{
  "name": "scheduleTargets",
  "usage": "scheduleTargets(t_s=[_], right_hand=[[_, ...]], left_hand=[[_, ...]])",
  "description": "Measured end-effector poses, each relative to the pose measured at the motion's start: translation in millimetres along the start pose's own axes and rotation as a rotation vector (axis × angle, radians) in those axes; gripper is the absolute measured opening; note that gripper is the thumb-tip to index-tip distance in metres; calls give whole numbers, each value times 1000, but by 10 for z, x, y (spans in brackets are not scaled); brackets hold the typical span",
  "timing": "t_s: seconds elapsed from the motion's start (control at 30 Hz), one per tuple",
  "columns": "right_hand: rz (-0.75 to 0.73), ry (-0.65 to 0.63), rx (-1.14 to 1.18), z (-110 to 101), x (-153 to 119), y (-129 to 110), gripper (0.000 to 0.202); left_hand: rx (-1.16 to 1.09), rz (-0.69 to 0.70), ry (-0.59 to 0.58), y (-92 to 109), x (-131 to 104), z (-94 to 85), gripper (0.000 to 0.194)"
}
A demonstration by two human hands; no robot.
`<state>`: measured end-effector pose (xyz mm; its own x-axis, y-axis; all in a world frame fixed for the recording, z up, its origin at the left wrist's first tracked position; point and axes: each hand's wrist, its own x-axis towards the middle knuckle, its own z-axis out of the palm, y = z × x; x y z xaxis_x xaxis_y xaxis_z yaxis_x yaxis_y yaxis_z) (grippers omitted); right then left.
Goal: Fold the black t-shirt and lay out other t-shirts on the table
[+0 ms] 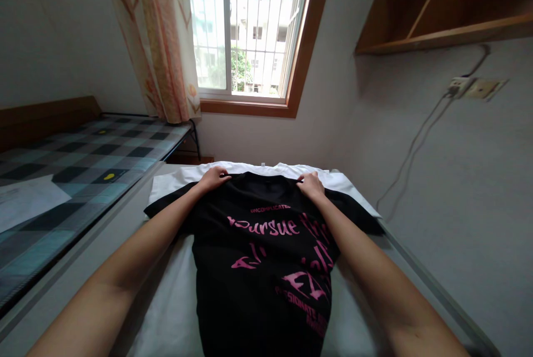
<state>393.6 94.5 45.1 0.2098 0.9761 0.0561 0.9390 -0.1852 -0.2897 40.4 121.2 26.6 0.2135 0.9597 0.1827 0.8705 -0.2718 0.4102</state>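
Observation:
A black T-shirt [250, 196] with pink lettering lies spread front side up, its collar away from me and its sleeves out to both sides. My left hand [213, 178] pinches the shirt at the left shoulder, near the collar. At the right shoulder my right hand [311, 185] grips the fabric in the same way. Under the black T-shirt is a white garment [166, 184], which shows past the shoulders and along the left side. My forearms cover parts of the sleeves and some of the lettering.
A bed with a checked mattress [137, 151] stands at the left, with a paper sheet [31, 199] on it. The table's grey edge [433, 290] runs along the right wall. Cables [410, 151] hang from a wall socket [458, 86] below a wooden shelf [437, 38].

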Motion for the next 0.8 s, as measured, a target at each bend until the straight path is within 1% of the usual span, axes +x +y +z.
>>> scheduleTargets(t_s=[0.1,0.17,0.3,0.37,0.4,0.43,0.5,0.53,0.6,0.67,0.73,0.8], right_hand=[[40,65,86,-106,-31,-48,29],[45,96,221,-204,-9,-93,29],[-25,237,590,-424,174,-236,33],[-61,295,678,-503,318,-331,36],[-81,312,675,-521,393,-380,37],[-99,322,645,-517,465,-426,38],[-118,297,533,-438,588,-499,42],[-112,252,468,-363,634,-521,45],[-80,100,347,-161,698,-529,47],[-44,-41,261,65,729,-496,44],[-25,-96,221,255,747,-440,40],[-16,-83,219,368,766,-392,39]], left_hand=[[38,-20,136,52,-31,-19,33],[40,-68,189,134,-28,-83,37],[65,-161,325,308,87,-333,46],[93,-190,396,350,199,-461,49],[104,-206,409,353,262,-506,49],[110,-220,402,344,327,-532,49],[113,-232,319,292,446,-512,44],[115,-236,251,251,495,-469,41],[126,-268,100,154,559,-337,37],[139,-319,-8,47,579,-190,36],[138,-350,-48,-54,568,-78,35],[133,-350,-52,-134,548,-26,36]])
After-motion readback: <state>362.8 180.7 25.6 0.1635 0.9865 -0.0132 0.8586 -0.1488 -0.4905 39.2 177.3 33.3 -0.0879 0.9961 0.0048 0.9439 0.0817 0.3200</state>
